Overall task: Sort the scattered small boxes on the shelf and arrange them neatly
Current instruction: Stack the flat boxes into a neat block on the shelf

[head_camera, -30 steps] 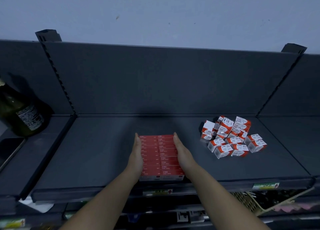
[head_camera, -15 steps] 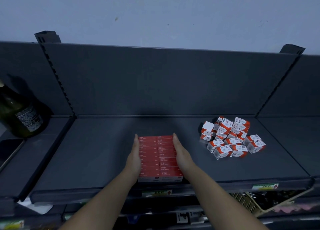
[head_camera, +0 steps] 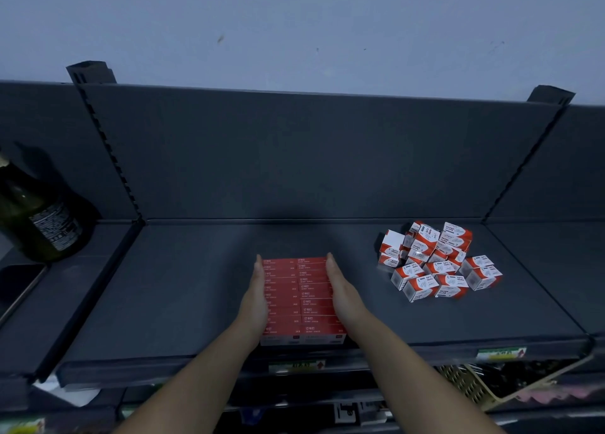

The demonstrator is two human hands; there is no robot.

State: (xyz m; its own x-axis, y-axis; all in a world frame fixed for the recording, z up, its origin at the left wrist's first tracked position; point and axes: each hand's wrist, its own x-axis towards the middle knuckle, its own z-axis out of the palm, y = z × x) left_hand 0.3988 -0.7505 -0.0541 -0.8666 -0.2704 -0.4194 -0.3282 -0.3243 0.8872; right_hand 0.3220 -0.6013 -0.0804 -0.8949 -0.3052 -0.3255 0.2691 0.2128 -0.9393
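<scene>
A neat block of flat red boxes [head_camera: 299, 298], two columns wide, lies on the dark grey shelf [head_camera: 183, 289] near its front edge. My left hand [head_camera: 257, 298] presses flat against the block's left side with straight fingers. My right hand [head_camera: 342, 294] presses flat against its right side in the same way. To the right, a loose heap of several small red-and-white paper clip boxes [head_camera: 437, 263] lies jumbled on the same shelf, apart from both hands.
A dark green glass bottle [head_camera: 36, 214] stands on the neighbouring shelf at the left. A slotted upright [head_camera: 108, 145] divides the two bays. Price labels [head_camera: 501, 353] sit on the front rail. A beige mesh basket [head_camera: 468, 384] shows below at the right.
The hands and the red block stay almost where they were; both palms keep pressing its sides. The view has shifted very slightly.
</scene>
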